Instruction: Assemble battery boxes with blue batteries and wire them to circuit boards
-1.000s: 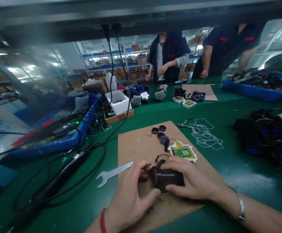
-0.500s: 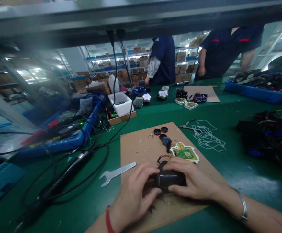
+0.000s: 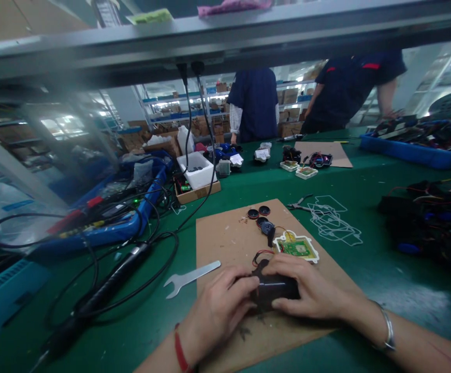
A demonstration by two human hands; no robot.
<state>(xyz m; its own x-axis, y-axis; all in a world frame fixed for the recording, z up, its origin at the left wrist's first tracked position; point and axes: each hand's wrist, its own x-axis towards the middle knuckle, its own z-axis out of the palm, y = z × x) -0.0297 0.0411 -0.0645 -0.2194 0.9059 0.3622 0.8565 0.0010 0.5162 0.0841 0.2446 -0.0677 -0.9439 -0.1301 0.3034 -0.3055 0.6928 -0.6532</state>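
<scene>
Left hand [image 3: 219,305]: fingers curled onto the left end of the black cylindrical housing [image 3: 276,291]; red band at the wrist.
Right hand [image 3: 311,294]: wrapped over the housing's right end and top, grasping it; metal bangle on the wrist.
Housing: lies on its side at the near part of the cardboard sheet [image 3: 225,235], between both hands, largely covered by them.
Wires [image 3: 261,254]: red and black, running from the housing toward the circuit board [image 3: 295,246] just beyond.
Handling note (judgement): the two-handed hold looks sound. The body is best kept down on the sheet, with slack left in the wires so the board is not dragged.
Left of sheet: flat wrench [image 3: 192,276] on the green mat [image 3: 384,269]; black corded driver [image 3: 108,282] further left.
Mid sheet: round black caps [image 3: 259,212].
Past sheet: pliers [image 3: 300,203].
Far side: two people [image 3: 254,103] in dark blue, standing.
</scene>
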